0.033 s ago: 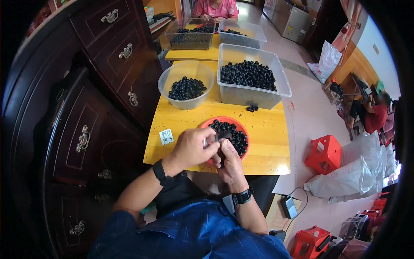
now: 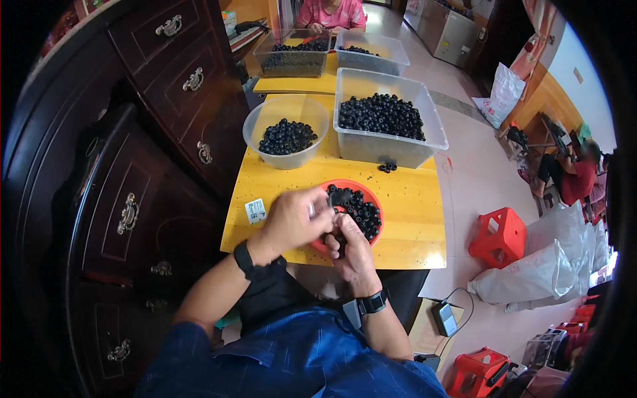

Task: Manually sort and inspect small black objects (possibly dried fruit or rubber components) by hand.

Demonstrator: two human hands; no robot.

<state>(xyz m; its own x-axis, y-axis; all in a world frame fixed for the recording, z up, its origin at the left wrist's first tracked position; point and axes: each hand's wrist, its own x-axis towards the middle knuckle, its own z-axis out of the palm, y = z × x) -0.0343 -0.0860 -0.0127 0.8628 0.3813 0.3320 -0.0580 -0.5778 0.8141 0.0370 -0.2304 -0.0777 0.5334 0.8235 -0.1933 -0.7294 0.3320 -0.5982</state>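
Note:
A red bowl holding several dark round fruits sits at the near edge of a yellow wooden table. My left hand is over the bowl's left rim, with its fingers pinched on a small shiny tool. My right hand is just below it at the bowl's near rim, fingers curled around one dark fruit. The two hands touch. Black bands are on both wrists.
A round clear bowl and a clear rectangular tub behind the red bowl both hold dark fruits; a few lie loose. A small packet lies left. Dark cabinet left; red stool, white sacks right. Another person sits opposite.

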